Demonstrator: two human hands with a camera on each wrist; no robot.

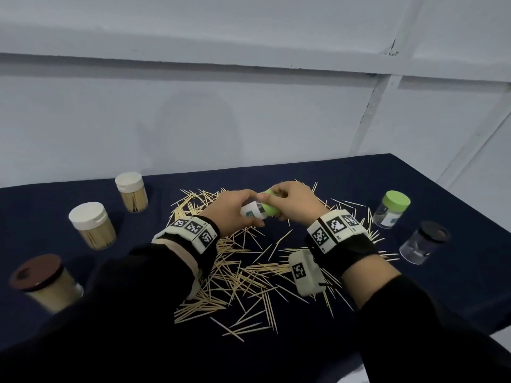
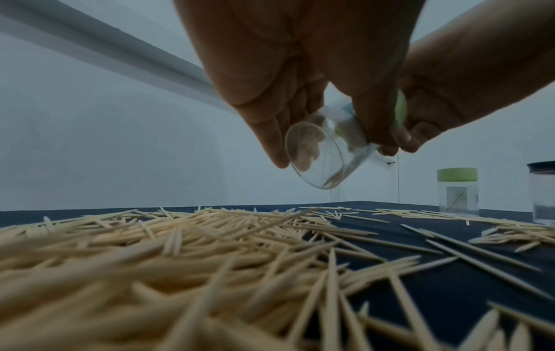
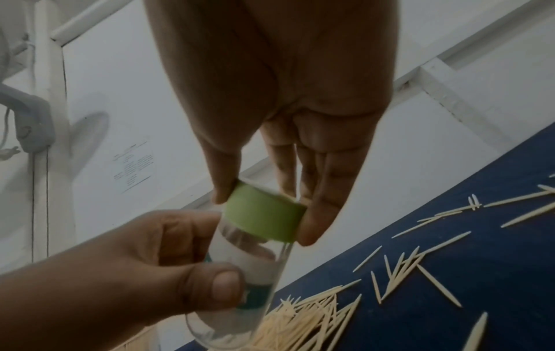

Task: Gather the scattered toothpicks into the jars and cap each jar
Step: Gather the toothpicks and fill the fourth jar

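So, mid-frame above scattered toothpicks [image 1: 237,272]: left hand [image 1: 232,210] wrapped round clear jar [image 3: 240,273], right hand [image 1: 293,201] fingers pinching its green cap [image 3: 264,213], tilted sideways.

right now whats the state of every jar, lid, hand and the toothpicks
held jar: tilted, lifted, looks empty
its green lid: on the jar
left hand: grips the held jar
right hand: pinches the green lid
toothpicks: scattered on the cloth
three left jars: full, capped
second green-lidded jar: capped, nearly empty
dark-lidded jar: capped, looks empty
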